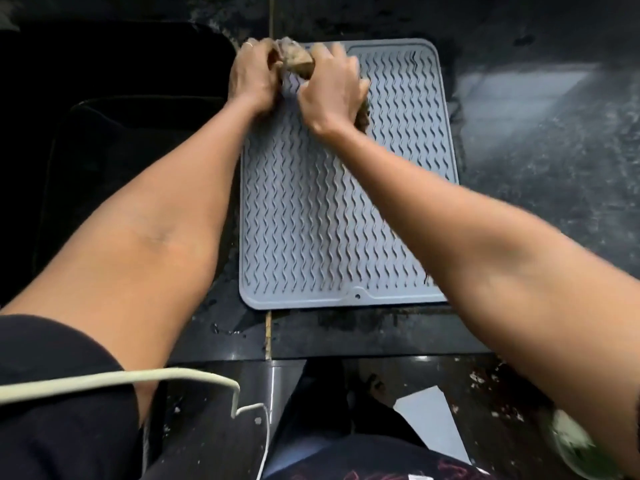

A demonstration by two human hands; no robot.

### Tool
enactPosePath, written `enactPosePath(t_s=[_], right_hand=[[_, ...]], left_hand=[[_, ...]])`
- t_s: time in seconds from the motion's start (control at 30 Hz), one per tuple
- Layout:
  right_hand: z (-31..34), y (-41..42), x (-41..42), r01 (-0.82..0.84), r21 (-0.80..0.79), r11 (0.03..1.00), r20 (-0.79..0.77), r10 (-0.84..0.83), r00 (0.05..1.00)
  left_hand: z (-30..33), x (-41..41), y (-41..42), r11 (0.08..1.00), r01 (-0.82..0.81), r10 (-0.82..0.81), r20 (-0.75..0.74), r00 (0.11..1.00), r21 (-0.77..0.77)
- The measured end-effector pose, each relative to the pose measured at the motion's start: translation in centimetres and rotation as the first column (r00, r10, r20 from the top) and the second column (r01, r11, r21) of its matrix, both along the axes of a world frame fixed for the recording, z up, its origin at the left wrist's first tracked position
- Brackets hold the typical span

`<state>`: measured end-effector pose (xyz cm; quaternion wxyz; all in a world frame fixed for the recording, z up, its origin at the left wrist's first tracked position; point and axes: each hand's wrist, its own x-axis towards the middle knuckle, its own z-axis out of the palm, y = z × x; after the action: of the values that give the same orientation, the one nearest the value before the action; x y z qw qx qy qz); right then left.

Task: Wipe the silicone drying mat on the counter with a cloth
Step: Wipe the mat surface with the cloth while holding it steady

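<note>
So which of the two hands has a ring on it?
The left hand, at the mat's far left corner, shows a ring on one finger. The right hand, gripping the same cloth, shows bare fingers.

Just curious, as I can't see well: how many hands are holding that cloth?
2. The left hand grips the cloth at the mat's far left corner; the right hand grips it beside.

Grey silicone drying mat (332, 209) w/ wavy ridges lies flat on dark speckled counter (540, 140), black sink (114, 98) just left of it. Both hands at mat's far left corner: left hand (254, 76) & right hand (332, 86) each grip a bunched brownish cloth (294, 58) between them. Pale cable (121, 379) crosses near the bottom left.
</note>
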<state>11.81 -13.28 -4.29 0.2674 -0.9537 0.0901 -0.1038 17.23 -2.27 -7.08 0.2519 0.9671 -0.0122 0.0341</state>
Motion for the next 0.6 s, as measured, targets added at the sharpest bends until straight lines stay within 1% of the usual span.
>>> enactPosePath(t_s=[0.07, 0.1, 0.13, 0.17, 0.2, 0.27, 0.33, 0.4, 0.43, 0.53, 0.6], right_hand=[[-1.3, -0.3, 1.1, -0.161, -0.209, 0.964, -0.114, 0.140, 0.984], [-1.9, -0.2, 0.7, -0.229, -0.303, 0.925, -0.126, 0.199, 0.972], [-2.2, -0.2, -0.1, -0.258, -0.361, 0.896, -0.109, 0.234, 0.966], [-2.3, -0.2, -1.1, -0.256, -0.371, 0.893, -0.074, 0.247, 0.966], [-2.4, -0.3, -2.3, -0.243, -0.347, 0.906, -0.026, 0.249, 0.968], [-2.5, -0.5, -5.2, -0.249, -0.318, 0.915, 0.062, 0.282, 0.957], [-2.7, -0.8, -8.8, -0.312, -0.293, 0.904, 0.162, 0.369, 0.915], [-2.7, -1.1, -12.7, -0.386, -0.223, 0.895, 0.251, 0.436, 0.864], [-2.6, -1.3, -14.2, -0.412, -0.213, 0.886, 0.272, 0.459, 0.846], [-2.0, -2.2, -15.9, -0.489, -0.191, 0.851, 0.202, 0.521, 0.829], [-1.1, -2.6, -14.7, -0.507, -0.151, 0.849, 0.182, 0.528, 0.829]], left_hand=[[0.0, -1.1, 0.2, 0.996, 0.009, -0.007, 0.021, 1.000, -0.084], [-0.1, -1.6, 0.3, 0.993, 0.017, -0.015, 0.020, 1.000, -0.115], [0.0, -1.9, 0.5, 0.990, 0.021, -0.020, 0.009, 1.000, -0.142], [0.1, -2.3, 0.5, 0.985, 0.019, -0.021, -0.008, 1.000, -0.169], [0.3, -2.5, 0.4, 0.982, 0.015, -0.023, -0.041, 0.999, -0.188], [0.5, -2.7, 0.2, 0.983, 0.035, -0.046, -0.059, 0.997, -0.179], [0.2, -2.7, 0.2, 0.991, 0.048, -0.055, -0.053, 0.997, -0.124], [0.2, -2.4, 0.3, 0.995, 0.004, -0.010, -0.062, 0.998, -0.096], [0.5, -2.6, 0.2, 0.996, -0.007, 0.000, -0.081, 0.997, -0.088], [0.9, -3.1, -0.1, 0.997, 0.026, -0.033, -0.100, 0.994, -0.067], [1.1, -4.0, -0.3, 0.997, 0.072, -0.073, -0.081, 0.994, -0.022]])
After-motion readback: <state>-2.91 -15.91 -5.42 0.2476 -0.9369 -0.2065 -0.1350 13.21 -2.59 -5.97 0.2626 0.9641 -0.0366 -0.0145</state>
